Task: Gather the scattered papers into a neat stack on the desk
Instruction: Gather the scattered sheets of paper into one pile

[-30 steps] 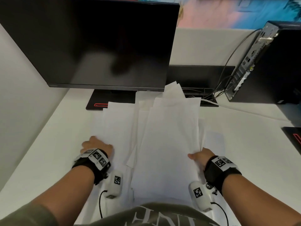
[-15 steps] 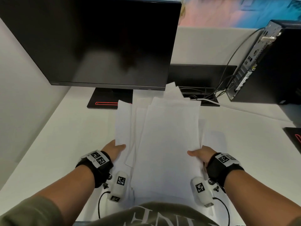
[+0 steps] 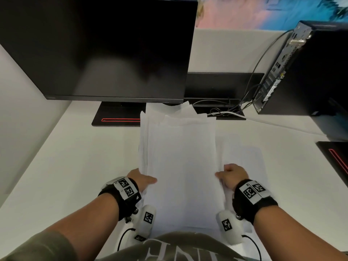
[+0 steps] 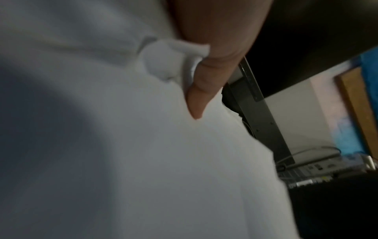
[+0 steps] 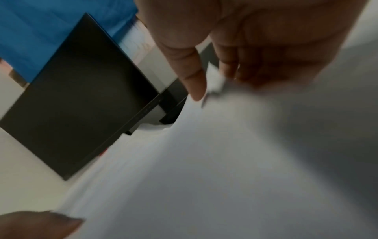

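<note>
A pile of white papers [image 3: 180,162] lies lengthwise in the middle of the white desk [image 3: 66,166], its far edges uneven. My left hand [image 3: 148,182] grips the pile's left edge with the thumb on top. My right hand [image 3: 222,174] grips the right edge, fingers curled under. In the left wrist view my thumb [image 4: 204,80] presses on the papers [image 4: 163,161]. The right wrist view is blurred. It shows my right thumb [image 5: 190,72] and curled fingers [image 5: 255,64] pinching the papers [image 5: 204,161]. One loose sheet [image 3: 244,157] lies flat to the right of the pile.
A black monitor [image 3: 105,49] stands just behind the pile on its base [image 3: 116,117]. A computer tower [image 3: 310,72] with cables [image 3: 226,110] is at the back right. Another black base [image 3: 335,157] sits at the right edge.
My left hand has swept the sheets from the left in to the middle. The spread papers are now a narrower pile held between both hands.
</note>
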### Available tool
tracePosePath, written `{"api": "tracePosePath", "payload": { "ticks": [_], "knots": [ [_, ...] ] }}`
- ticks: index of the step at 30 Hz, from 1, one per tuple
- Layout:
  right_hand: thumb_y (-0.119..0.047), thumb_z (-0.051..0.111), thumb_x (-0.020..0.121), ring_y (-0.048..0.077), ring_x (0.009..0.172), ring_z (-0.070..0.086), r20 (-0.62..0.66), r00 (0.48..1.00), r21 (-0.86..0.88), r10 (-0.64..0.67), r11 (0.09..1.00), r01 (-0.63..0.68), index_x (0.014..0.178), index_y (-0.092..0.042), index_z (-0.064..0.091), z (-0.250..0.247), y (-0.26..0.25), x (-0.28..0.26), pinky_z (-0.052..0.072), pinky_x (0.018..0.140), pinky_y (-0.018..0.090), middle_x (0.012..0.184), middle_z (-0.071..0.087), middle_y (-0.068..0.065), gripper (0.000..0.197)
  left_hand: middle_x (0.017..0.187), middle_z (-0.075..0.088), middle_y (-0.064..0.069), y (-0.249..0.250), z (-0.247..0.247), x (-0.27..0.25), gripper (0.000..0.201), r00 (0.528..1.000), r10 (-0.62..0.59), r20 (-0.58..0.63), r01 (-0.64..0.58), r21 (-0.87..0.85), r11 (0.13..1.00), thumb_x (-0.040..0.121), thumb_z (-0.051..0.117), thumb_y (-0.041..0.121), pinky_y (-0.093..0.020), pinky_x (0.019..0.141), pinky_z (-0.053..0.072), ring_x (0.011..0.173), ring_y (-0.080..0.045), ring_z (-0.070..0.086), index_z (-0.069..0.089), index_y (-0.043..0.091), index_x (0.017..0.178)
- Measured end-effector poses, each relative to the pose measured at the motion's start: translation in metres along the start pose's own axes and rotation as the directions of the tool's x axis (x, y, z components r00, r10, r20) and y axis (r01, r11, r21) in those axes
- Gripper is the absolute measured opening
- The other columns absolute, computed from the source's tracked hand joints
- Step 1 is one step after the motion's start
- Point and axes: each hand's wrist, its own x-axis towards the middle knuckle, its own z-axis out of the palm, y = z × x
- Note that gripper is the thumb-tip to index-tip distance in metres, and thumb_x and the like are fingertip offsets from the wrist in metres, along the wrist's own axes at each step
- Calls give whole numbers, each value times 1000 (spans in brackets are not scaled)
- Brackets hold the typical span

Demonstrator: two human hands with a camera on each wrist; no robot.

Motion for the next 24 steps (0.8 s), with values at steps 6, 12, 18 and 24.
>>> {"api": "tracePosePath", "payload": {
  "ticks": [6, 12, 18, 24],
  "knots": [
    [-30, 59, 72, 41, 119, 44, -365, 884, -201, 291, 903, -380, 135, -13, 32, -55, 31, -3, 36, 100, 44, 133, 40, 19, 70, 123, 58, -20, -4, -3, 4, 82, 1000, -8, -15, 6, -129, 992, 61, 82, 31, -29, 86, 43, 106, -30, 56, 48, -5, 125],
    [-12, 57, 86, 27, 95, 57, -77, 961, -302, 266, 912, -277, 120, 2, 57, -66, 38, 23, 45, 81, 29, 115, 61, 19, 37, 123, 57, -13, -6, -3, 5, 64, 1000, 9, -14, -12, -187, 982, 74, 76, 21, -36, 91, 43, 111, -30, 53, 47, -1, 126],
    [-26, 50, 92, 27, 126, 47, -45, 975, -391, 217, 895, -217, 130, -6, 50, -65, 27, 27, 39, 96, 26, 137, 51, 12, 43, 111, 64, -16, 0, -6, -1, 55, 996, 71, 49, -64, -132, 989, 73, 76, 15, -31, 75, 50, 94, -28, 59, 53, 0, 120],
    [-16, 47, 91, 28, 118, 54, -10, 986, -369, 165, 916, -157, 122, -5, 56, -37, 20, 32, 43, 76, 22, 129, 58, 15, 34, 129, 56, -13, 15, 7, -6, 65, 986, 152, -71, -151, 23, 988, 75, 73, 25, -31, 94, 45, 109, -26, 55, 46, 7, 131]
  ]
}}
